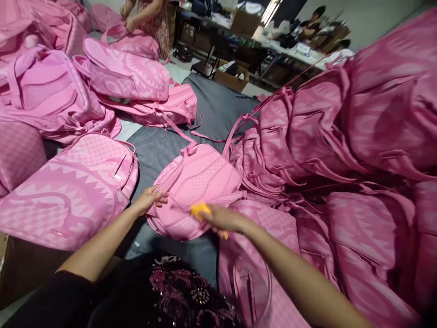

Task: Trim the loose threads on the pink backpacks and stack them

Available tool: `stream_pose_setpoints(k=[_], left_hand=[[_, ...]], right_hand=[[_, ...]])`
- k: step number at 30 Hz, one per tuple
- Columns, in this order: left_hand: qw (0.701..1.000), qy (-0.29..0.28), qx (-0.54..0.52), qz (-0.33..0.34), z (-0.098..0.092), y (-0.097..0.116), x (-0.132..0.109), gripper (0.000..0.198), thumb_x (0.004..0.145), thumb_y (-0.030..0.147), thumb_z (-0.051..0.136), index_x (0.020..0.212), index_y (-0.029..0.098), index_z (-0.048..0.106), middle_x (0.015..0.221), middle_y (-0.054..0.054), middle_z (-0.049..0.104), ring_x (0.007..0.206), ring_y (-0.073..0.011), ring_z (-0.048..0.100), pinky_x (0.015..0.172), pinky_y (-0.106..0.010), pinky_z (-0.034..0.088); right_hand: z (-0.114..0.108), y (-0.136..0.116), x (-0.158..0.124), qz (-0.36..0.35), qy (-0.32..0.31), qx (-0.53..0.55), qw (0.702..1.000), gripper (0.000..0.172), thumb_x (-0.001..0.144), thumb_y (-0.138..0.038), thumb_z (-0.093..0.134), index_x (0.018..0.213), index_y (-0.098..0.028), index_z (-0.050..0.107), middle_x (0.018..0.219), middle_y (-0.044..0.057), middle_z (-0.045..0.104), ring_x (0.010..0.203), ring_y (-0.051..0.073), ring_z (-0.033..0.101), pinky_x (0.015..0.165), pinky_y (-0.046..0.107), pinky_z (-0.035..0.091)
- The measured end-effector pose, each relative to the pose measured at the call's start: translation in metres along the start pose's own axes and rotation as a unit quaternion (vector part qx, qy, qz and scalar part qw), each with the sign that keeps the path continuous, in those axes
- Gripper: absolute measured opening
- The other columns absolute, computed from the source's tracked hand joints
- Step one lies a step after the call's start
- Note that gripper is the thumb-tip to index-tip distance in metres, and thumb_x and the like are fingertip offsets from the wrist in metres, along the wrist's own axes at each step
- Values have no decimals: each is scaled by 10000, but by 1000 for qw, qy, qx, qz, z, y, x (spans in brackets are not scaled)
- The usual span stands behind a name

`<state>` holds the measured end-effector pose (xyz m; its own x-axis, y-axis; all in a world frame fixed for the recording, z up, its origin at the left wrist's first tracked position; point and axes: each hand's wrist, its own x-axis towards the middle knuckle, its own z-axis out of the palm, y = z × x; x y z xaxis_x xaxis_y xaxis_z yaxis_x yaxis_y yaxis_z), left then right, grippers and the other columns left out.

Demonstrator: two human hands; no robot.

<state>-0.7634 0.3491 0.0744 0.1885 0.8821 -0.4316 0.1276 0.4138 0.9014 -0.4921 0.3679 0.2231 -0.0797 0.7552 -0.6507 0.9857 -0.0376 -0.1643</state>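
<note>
A pink backpack [200, 182] lies back panel up on the dark grey sheet before me, its shoulder straps and perforated padding showing. At its left edge my left hand [150, 200] is closed on a shoulder strap [170, 177], with the thumb on top. My right hand [221, 218] is over the lower right of the panel, closed round a bright yellow, crumpled, cloth-like piece [200, 211]. Motion blurs this hand, and a second bit of yellow shows below its palm. Whether the yellow piece touches the backpack I cannot tell.
Stacked pink backpacks [317, 123] rise on the right. More lie at left, including a shark-mouth patterned one [78, 191]. Another person [150, 23] handles bags at the far left. Cluttered tables [287, 45] and a cardboard box [232, 77] stand behind.
</note>
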Motion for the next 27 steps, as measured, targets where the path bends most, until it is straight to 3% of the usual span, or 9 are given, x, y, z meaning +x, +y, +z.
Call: stream_pose_setpoints(k=[4, 8, 11, 14, 16, 18, 19, 23, 27], left_hand=[[940, -82, -276, -185, -30, -17, -22, 650, 933, 620, 416, 1289, 88, 531, 994, -212, 729, 628, -183, 678, 562, -289, 546], [937, -22, -218, -271, -18, -13, -22, 600, 980, 550, 331, 1328, 87, 488, 831, -146, 724, 476, -148, 567, 511, -281, 506], [989, 64, 62, -119, 2, 1, -24, 558, 983, 508, 357, 1405, 163, 475, 991, -138, 702, 708, -198, 647, 685, -330, 541], [911, 115, 391, 56, 28, 16, -29, 597, 928, 501, 511, 1474, 272, 435, 1292, -164, 572, 1138, -320, 577, 941, -444, 476], [847, 91, 515, 88, 47, 24, -30, 647, 889, 480, 591, 1479, 266, 433, 1463, -202, 424, 1313, -398, 427, 1037, -537, 382], [816, 79, 559, 125, 70, 30, -31, 651, 890, 446, 601, 1480, 229, 431, 1573, -217, 269, 1420, -421, 274, 1109, -584, 267], [810, 69, 562, 155, 84, 30, -34, 660, 896, 448, 590, 1489, 219, 415, 1607, -209, 201, 1454, -414, 209, 1136, -589, 213], [811, -64, 547, 195, 141, 15, -47, 852, 817, 472, 685, 1542, 228, 310, 1637, -186, 133, 1454, -414, 226, 1121, -574, 276], [862, -50, 486, 134, 153, -5, -43, 695, 847, 272, 647, 1495, 198, 408, 1545, -220, 349, 1336, -388, 427, 1037, -529, 407]], right_hand=[[-13, 8, -5, 1, -70, 56, 996, 493, 975, -553, 418, 1186, -141, 590, 775, 80, 711, 514, 160, 600, 545, 261, 470], [-16, -10, 1, -58, -56, 53, 995, 428, 951, -540, 498, 1135, -171, 615, 761, 53, 705, 557, 151, 606, 585, 248, 479], [-13, -22, -4, -27, -41, 46, 998, 440, 953, -548, 489, 1121, -162, 614, 757, 59, 699, 547, 150, 605, 566, 246, 471], [-16, -12, -10, -45, -164, 67, 983, 377, 978, -475, 472, 1175, -183, 603, 743, 51, 704, 528, 156, 615, 573, 255, 480], [-25, 5, -11, 42, -86, 10, 995, 453, 1010, -479, 382, 1228, -131, 574, 781, 110, 711, 560, 178, 645, 608, 280, 480], [-35, 24, -13, 143, 72, -77, 984, 556, 1038, -474, 250, 1247, -50, 543, 852, 191, 703, 631, 191, 682, 653, 295, 464], [-38, 32, -15, 165, 91, -96, 977, 570, 1042, -466, 223, 1244, -35, 537, 867, 206, 700, 646, 191, 690, 658, 293, 457], [-38, 49, -41, 134, -87, -38, 986, 452, 1010, -467, 379, 1209, -104, 561, 724, 103, 704, 488, 166, 638, 567, 258, 452], [-24, 72, -87, 176, 12, -28, 984, 457, 1003, -493, 366, 1149, -121, 587, 624, 57, 665, 467, 170, 601, 568, 275, 467]])
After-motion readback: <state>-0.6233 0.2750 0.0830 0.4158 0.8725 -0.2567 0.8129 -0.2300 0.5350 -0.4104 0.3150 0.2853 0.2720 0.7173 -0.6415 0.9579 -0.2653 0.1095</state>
